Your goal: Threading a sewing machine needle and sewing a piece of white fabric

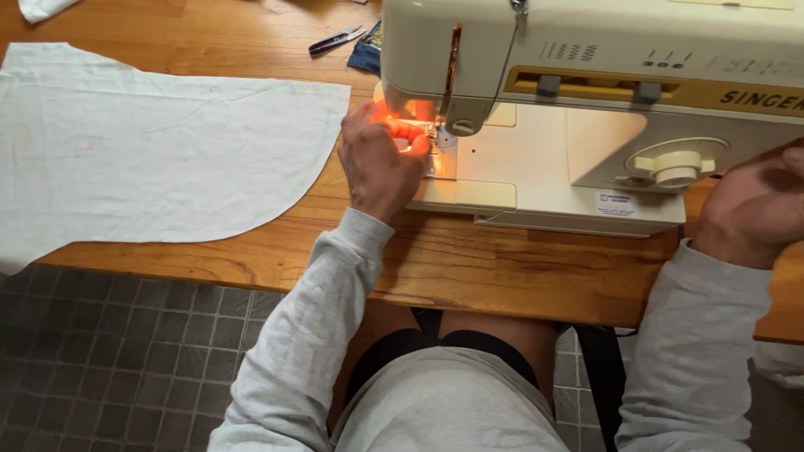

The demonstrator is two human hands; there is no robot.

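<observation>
A cream sewing machine (pixel 586 75) stands on a wooden table (pixel 469 259). My left hand (pixel 378 161) reaches under the machine's head, fingertips at the needle and presser foot (pixel 435 142), lit orange by the machine's lamp; whether it pinches a thread is too small to tell. My right hand (pixel 754 205) rests at the machine's right end, beside a round dial (pixel 675 163), fingers curled toward a part hidden behind the body. A cut piece of white fabric (pixel 142 142) lies flat on the table to the left, apart from both hands.
Small thread snips (pixel 335 39) and a dark blue item (pixel 367 52) lie behind the machine's left end. Another white scrap (pixel 42 8) sits at the far left corner. The table's front edge runs above my lap; grey tiled floor (pixel 109 351) lies below.
</observation>
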